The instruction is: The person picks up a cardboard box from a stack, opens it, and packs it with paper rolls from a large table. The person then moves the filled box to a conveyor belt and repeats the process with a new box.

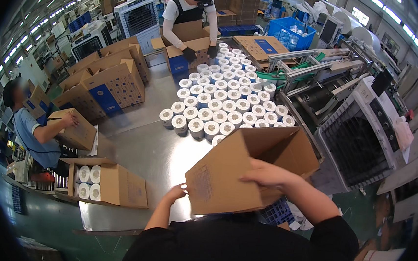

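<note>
An open, tilted cardboard box [224,181] is in front of me, its open end facing right and away. My right hand [267,174] grips the box's near panel at the rim, thumb and fingers closed round the cardboard. At the lower left corner, my left hand [177,193] holds the box's edge with curled fingers. Just beyond the box, several white rolls with blue sides [210,127] stand upright in a dense group on the metal table [139,142]. The box hides the nearest rolls on the right.
Left of me lies a box packed with white rolls [133,187]. Open boxes [116,89] stand farther left. A co-worker in blue [41,134] handles a box; another, in dark gloves [189,55], works at a box across the table. Right are a conveyor [315,85] and an air cooler [360,142].
</note>
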Demonstrator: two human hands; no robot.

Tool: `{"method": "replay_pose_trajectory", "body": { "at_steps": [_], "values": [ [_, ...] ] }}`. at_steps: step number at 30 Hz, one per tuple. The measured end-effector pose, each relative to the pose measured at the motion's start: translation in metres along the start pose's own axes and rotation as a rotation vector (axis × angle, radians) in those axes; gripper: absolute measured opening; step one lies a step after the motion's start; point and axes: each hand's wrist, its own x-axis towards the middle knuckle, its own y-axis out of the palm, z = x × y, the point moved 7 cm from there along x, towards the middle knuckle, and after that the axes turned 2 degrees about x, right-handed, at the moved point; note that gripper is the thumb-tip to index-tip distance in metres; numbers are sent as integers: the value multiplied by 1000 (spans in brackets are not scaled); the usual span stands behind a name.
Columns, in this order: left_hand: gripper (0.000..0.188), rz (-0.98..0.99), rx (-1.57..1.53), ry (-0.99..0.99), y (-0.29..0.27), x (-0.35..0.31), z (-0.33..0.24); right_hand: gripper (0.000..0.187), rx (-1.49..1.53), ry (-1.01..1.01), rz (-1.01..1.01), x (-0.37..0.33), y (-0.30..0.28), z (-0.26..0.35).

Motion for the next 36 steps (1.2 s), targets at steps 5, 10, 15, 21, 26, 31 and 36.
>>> {"method": "replay_pose_trajectory", "body": {
  "at_steps": [5, 10, 15, 21, 26, 31, 36],
  "values": [
    [65, -119, -436, 78, 54, -19, -114, 93, -92, 232, 52, 107, 34, -100],
    [49, -458, -91, 164, 1, -81, -178, 72, 262, 288, 128, 118, 56, -106],
    [37, -407, 134, 39, -50, -71, -120, 69, -1383, 50, -947, 7, -66, 6],
    [46, -315, -617, -99, -75, -15, -10, 60, -255, 159, -707, -92, -224, -125],
    [58, -773, 322, -18, -62, -27, -76, 47, -822, -63, -1106, -133, -288, -173],
    [40, -458, 405, -100, -8, -58, -128, 44, -887, 343, -791, -62, -225, -142],
    [39, -185, 436, -162, -32, -39, -101, 29, -667, 318, -735, -44, -218, -207]
  ]
}}
